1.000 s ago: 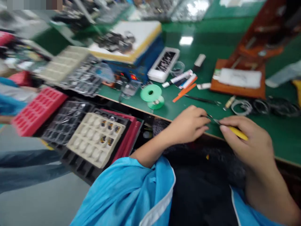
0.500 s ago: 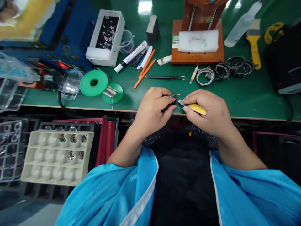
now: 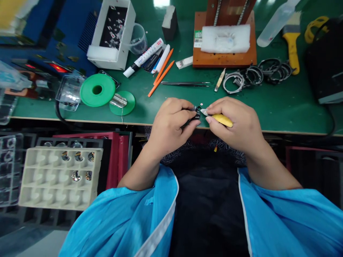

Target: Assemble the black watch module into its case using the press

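At the bench's front edge, my left hand (image 3: 175,121) is closed around a small black part (image 3: 197,113), mostly hidden by the fingers. My right hand (image 3: 233,121) grips a yellow-handled knife (image 3: 222,120) whose short pale blade points left, close to the black part; whether they touch I cannot tell. A tiny pale piece (image 3: 201,104) lies on the bench just beyond the fingertips. Farther back lie tweezers (image 3: 184,84) and a small pale stick-like tool (image 3: 220,80).
A solder spool (image 3: 118,101) and orange sticks (image 3: 160,78) lie left on the green bench (image 3: 150,110). Metal rings (image 3: 233,82), a brush (image 3: 292,46) and a wooden stand (image 3: 225,60) are at the back right. A cream tray (image 3: 57,200) holding several shiny pieces sits lower left.
The view has shifted a little, so bench items sit farther left and higher. The black part shows more between my left fingers. Both hands keep their grips.
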Tool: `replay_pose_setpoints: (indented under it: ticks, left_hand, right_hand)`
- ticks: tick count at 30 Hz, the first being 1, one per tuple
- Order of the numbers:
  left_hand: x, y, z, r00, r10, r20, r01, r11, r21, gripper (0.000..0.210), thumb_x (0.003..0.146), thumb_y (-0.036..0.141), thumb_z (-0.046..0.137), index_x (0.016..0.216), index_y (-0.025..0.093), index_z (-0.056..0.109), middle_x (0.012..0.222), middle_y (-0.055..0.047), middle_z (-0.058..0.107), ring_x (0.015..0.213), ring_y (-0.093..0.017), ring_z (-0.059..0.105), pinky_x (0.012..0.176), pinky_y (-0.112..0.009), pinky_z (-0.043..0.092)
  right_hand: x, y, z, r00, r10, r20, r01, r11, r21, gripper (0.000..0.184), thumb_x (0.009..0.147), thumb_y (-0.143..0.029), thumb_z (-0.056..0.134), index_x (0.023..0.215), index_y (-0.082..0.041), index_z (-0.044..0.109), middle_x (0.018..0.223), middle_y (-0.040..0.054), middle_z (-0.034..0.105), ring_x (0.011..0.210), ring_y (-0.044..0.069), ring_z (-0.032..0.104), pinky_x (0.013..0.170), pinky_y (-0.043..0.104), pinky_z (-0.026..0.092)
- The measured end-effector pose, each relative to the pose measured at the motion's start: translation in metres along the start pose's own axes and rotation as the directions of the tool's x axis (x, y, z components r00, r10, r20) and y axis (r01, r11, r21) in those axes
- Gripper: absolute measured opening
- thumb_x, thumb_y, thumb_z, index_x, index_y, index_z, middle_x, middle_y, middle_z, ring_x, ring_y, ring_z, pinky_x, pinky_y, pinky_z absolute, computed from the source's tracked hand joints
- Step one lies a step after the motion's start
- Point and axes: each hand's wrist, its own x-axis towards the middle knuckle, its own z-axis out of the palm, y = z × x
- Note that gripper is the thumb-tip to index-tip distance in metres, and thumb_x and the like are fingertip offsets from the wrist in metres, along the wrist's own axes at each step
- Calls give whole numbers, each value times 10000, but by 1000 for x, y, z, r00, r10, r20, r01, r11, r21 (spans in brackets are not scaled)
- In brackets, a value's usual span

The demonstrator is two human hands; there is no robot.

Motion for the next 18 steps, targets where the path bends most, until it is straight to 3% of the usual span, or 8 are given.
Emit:
replay_pose_setpoints:
  ticks: [9, 18]
  left_hand:
    - [2, 1, -6, 999, 15, 29, -15, 1000, 5, 123, 1097, 281, 773, 1214, 280, 735, 1145, -77, 817, 1063, -271, 766, 907, -522, 614]
    - [3, 0, -6, 999, 32, 24, -32, 999, 4, 141, 1096, 282, 791, 1209, 286, 706, 1134, -72, 804, 1063, -270, 766, 889, -530, 617]
  right_hand:
    - [0, -2, -4, 999, -11, 45, 11, 1000, -4, 65, 1004, -197, 700, 952, -233, 716, 987, 71, 814, 930, 284, 795, 790, 412, 598]
    - [1, -2, -7, 995, -23, 102, 22, 1000, 13, 81, 989, -178, 685, 969, -249, 719, 1028, 65, 822, 971, 285, 801, 835, 424, 613]
